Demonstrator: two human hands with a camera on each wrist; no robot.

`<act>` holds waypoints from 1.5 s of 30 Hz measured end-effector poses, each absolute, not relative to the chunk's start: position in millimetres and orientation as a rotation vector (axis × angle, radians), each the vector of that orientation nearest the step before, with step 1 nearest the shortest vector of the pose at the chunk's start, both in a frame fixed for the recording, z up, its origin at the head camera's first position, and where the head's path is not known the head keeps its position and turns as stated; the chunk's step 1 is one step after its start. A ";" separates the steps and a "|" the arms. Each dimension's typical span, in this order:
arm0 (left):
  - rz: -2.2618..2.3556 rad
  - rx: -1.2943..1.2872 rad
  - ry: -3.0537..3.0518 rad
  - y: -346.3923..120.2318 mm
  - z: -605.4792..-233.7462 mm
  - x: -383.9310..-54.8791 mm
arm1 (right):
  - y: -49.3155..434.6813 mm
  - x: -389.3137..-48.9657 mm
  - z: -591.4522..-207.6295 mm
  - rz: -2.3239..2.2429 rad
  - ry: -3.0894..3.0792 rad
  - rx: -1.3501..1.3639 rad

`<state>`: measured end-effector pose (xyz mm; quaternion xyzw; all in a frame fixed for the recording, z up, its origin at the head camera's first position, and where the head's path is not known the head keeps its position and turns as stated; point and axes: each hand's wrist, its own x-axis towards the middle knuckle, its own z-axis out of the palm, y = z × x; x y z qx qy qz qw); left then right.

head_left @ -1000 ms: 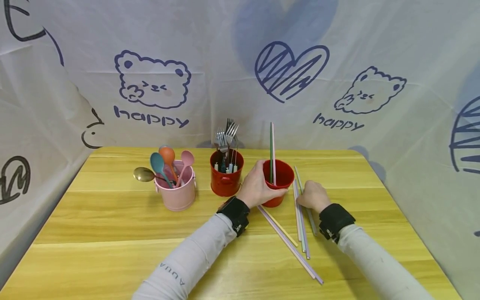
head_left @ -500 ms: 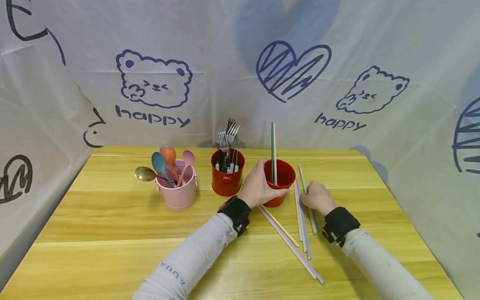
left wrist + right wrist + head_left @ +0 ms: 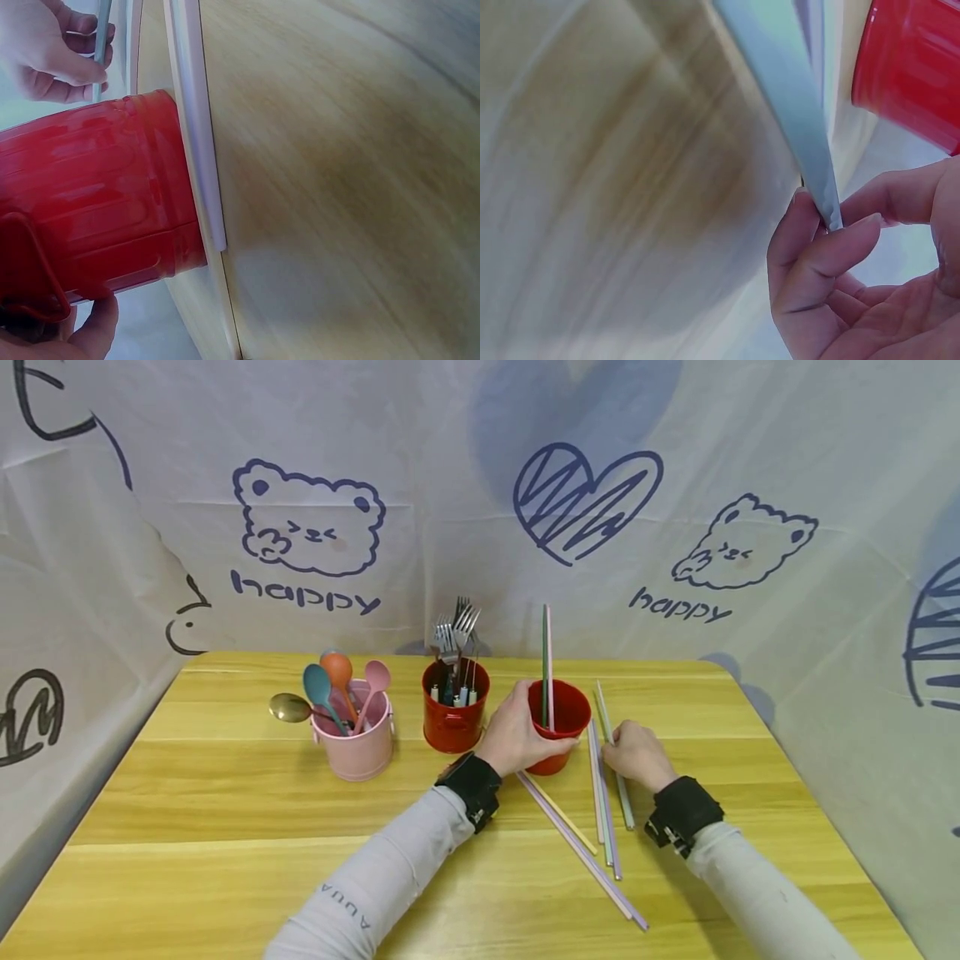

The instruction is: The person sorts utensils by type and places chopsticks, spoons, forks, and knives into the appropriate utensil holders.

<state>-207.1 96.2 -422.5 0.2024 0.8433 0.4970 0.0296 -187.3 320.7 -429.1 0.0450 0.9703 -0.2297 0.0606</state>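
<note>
My left hand (image 3: pixel 517 742) grips a small red bucket (image 3: pixel 552 764), its thumb across the near side. In that bucket stand a green and a pink chopstick (image 3: pixel 550 652). To its right, my right hand (image 3: pixel 639 755) pinches a pale green chopstick (image 3: pixel 625 806) at its middle. The right wrist view shows thumb and fingertips closed on this chopstick (image 3: pixel 791 105), which slants along the tabletop. Several pastel chopsticks (image 3: pixel 604 818) lie beside it on the left. Pink, purple and yellow chopsticks (image 3: pixel 581 852) lie slantwise in front of the bucket.
A second red bucket (image 3: pixel 453 733) with several forks stands left of the left hand. Farther left is a pink bucket (image 3: pixel 356 760) holding several spoons, a gold one (image 3: pixel 288 707) jutting out sideways. A white printed cloth (image 3: pixel 450 510) hangs behind the wooden table (image 3: pixel 262 868).
My right hand has shifted slightly right, and the pale green chopstick's far end has shifted a little with it. The left hand stays on the red bucket.
</note>
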 end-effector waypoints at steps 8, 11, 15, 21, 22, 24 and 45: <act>1.528 0.590 2.598 93.3 -421.3 -206.6 | 318.8 -183.6 -414.0 -0.753 2.962 0.141; 1.525 0.580 2.601 92.5 -422.0 -206.2 | 316.9 -182.3 -405.5 -0.768 3.002 0.127; 1.529 0.567 2.598 91.0 -422.8 -205.6 | 312.6 -180.8 -394.2 -0.831 3.051 0.092; 1.517 0.583 2.619 91.5 -423.4 -204.9 | 305.7 -178.4 -385.3 -0.898 3.227 0.035; 1.515 0.590 2.624 91.9 -423.3 -204.9 | 304.6 -178.2 -384.5 -0.911 3.262 0.020; 1.509 0.603 2.632 93.2 -423.3 -205.1 | 302.1 -178.4 -383.3 -0.944 3.323 -0.014; 1.518 0.613 2.615 96.2 -423.1 -207.6 | 266.4 -186.6 -354.0 -1.471 3.569 -0.353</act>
